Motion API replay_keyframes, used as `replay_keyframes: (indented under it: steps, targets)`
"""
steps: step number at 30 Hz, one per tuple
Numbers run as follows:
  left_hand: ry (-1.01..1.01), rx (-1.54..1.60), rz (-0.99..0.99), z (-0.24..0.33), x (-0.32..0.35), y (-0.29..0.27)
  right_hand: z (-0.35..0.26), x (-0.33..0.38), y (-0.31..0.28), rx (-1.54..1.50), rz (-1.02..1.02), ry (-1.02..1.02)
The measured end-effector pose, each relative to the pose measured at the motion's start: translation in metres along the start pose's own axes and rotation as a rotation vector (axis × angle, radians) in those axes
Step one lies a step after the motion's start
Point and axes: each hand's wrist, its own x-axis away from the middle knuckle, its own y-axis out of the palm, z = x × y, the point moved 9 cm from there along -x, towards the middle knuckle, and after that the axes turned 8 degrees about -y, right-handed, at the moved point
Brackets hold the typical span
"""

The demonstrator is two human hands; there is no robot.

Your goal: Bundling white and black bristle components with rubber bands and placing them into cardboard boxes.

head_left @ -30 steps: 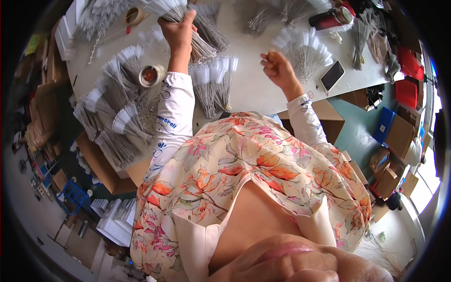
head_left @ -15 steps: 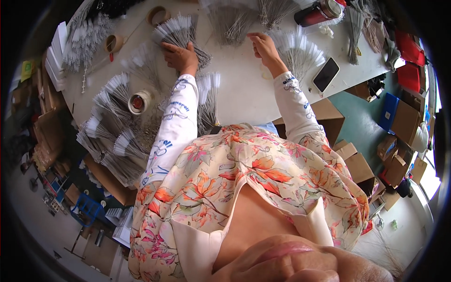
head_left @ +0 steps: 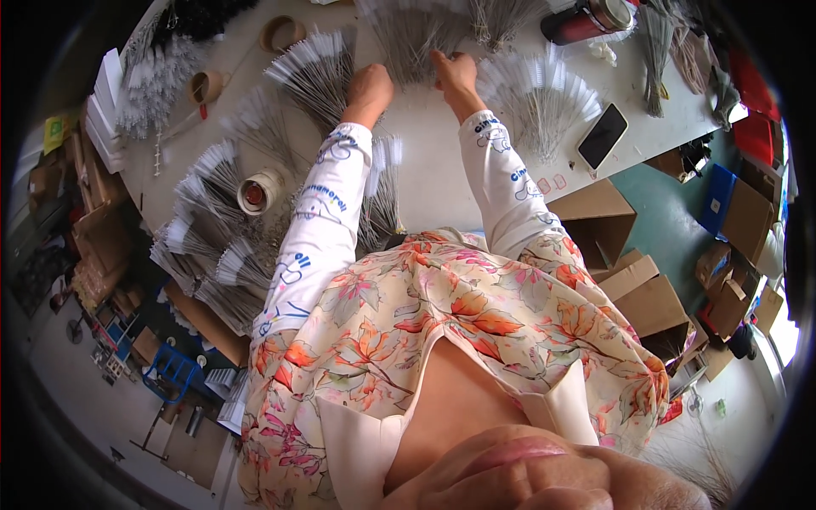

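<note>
The left hand (head_left: 371,89) and right hand (head_left: 456,72) are showing curled fingers beside the middle brushes (head_left: 411,41), which are lying on the table (head_left: 438,161); from here, I cannot tell whether either is gripping.

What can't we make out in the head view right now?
- Head view: left hand's fingertips, hidden behind the hand itself; grip unclear.
- Head view: whether the right hand pinches anything; its own curled fingers block it.
- Head view: far ends of the middle brushes, cut off by the top edge.
- Head view: flask, partly cut by the top edge.
</note>
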Motion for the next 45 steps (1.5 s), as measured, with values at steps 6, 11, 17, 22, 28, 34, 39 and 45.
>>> replay_keyframes:
  steps: [6, 11, 17, 22, 28, 34, 39, 45]
  targets:
    - [-0.004, -0.103, -0.083, 0.006, -0.019, 0.03, 0.018, -0.033, -0.013, 0.101, 0.189, -0.14]
    - [0.008, 0.063, 0.205, -0.007, -0.012, 0.018, -0.006, -0.012, 0.001, 0.272, 0.158, -0.122]
    - [0.215, 0.026, 0.222, 0.01, -0.011, 0.017, 0.007, -0.036, -0.003, 0.366, 0.077, -0.097]
    - [0.03, -0.096, 0.052, 0.007, -0.019, 0.039, 0.003, -0.045, -0.005, 0.506, -0.088, -0.195]
    - [-0.37, 0.166, -0.284, -0.031, -0.041, 0.043, 0.015, -0.057, -0.019, 0.544, -0.054, -0.194]
    - [-0.2, 0.292, -0.046, 0.0, -0.036, 0.017, 0.01, -0.056, -0.015, 0.67, -0.069, -0.141]
    - [-0.109, 0.223, -0.183, 0.035, -0.035, 0.047, 0.001, -0.052, 0.005, 0.835, -0.207, -0.181]
    - [-0.183, 0.377, -0.288, 0.017, -0.039, 0.053, -0.033, -0.044, -0.02, 0.907, -0.239, -0.342]
